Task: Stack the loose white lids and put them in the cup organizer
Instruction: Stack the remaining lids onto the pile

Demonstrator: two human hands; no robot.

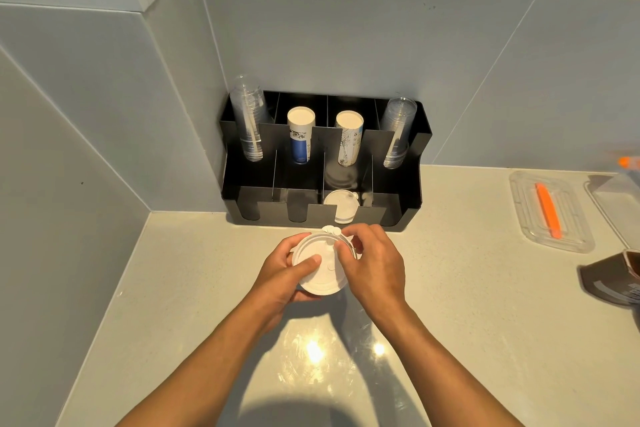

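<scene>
Holding the lids (320, 270) above the desk (467, 305), just in front of the organizer (408, 184), both hands work on them together. The left hand (280, 277) carries them from below and from the side, with its thumb pressed on the top face. The fingers (346, 246) of the right hand (375, 267) pinch the far rim, where small round tabs stick out. So both hands are closed on the lids; neither is free.

To do this step well, I think the rims should be lined up first. Then the top lid can be pressed down evenly until it sits flat. The tabs should point the same way, otherwise the pile may stand crooked and not fit in its slot.

The lids are white, round and thin, with a raised ring near the edge. How many are in the pile I cannot tell.

More white lids (341, 206) already stand in the third front compartment of the organizer, counted from the left. Probably this pile belongs there too. Behind them stand paper cups (300, 135) and clear cups (249, 121).
</scene>
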